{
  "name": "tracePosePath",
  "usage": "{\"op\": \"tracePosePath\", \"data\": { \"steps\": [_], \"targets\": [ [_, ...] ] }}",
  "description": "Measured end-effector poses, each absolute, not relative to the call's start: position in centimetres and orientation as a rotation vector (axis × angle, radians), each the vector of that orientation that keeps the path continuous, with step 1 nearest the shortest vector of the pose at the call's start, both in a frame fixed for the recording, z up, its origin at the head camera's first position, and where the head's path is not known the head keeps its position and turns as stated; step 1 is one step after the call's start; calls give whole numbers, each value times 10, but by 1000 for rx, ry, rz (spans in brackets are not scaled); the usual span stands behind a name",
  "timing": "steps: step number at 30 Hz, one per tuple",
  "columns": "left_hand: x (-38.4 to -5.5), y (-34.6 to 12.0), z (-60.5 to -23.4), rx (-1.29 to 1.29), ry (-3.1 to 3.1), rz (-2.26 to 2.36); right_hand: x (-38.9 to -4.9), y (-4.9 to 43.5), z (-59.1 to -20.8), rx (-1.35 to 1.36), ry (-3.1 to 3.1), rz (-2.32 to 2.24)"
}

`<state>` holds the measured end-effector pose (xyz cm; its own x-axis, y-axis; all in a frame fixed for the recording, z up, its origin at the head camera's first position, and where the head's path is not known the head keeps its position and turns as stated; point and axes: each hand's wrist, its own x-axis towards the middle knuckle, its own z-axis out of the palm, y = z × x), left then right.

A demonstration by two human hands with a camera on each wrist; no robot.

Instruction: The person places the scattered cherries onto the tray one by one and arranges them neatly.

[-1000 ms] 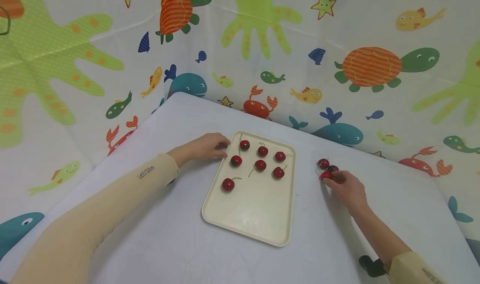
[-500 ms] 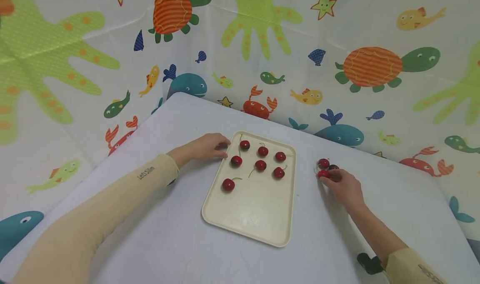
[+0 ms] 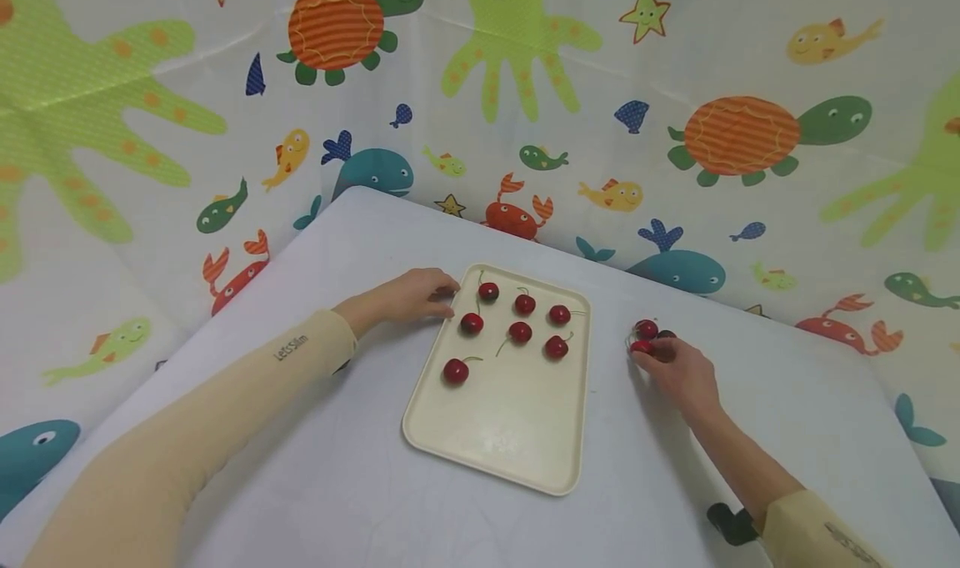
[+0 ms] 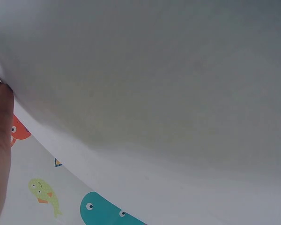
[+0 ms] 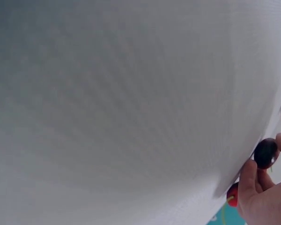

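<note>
In the head view my right hand (image 3: pixel 684 376) pinches a red cherry (image 3: pixel 642 347) between thumb and fingers, low over the white table. Right beside it lie another red cherry (image 3: pixel 646 329) and a darker cherry (image 3: pixel 666 334), partly behind the fingers. The right wrist view shows the pinched cherry (image 5: pixel 266 153), looking nearly black there, with a red one (image 5: pixel 232 194) past the fingers. My left hand (image 3: pixel 416 294) has its fingertips at the left rim of a cream tray (image 3: pixel 495 434), thumb apart from the fingers. Several stemmed cherries sit spaced out on the tray's far part.
A white cloth covers the table (image 3: pixel 315 468). Behind it hangs a curtain (image 3: pixel 465 76) printed with sea animals, meeting the table's far edge. A small black piece (image 3: pixel 731 525) shows beneath the right wrist.
My right hand has shifted a little to the left, and the pinched cherry has moved with it, closer to the red one beside it. The left hand stays at the tray's rim.
</note>
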<state>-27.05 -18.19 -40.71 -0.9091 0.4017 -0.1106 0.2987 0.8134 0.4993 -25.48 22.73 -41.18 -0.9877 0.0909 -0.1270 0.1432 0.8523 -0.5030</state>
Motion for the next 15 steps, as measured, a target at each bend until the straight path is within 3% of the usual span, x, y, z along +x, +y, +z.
{"op": "tracePosePath", "data": {
  "steps": [15],
  "targets": [
    [-270,-187,-408,531,2769,708,-239,218,-405,201,2902,-854]
  ]
}}
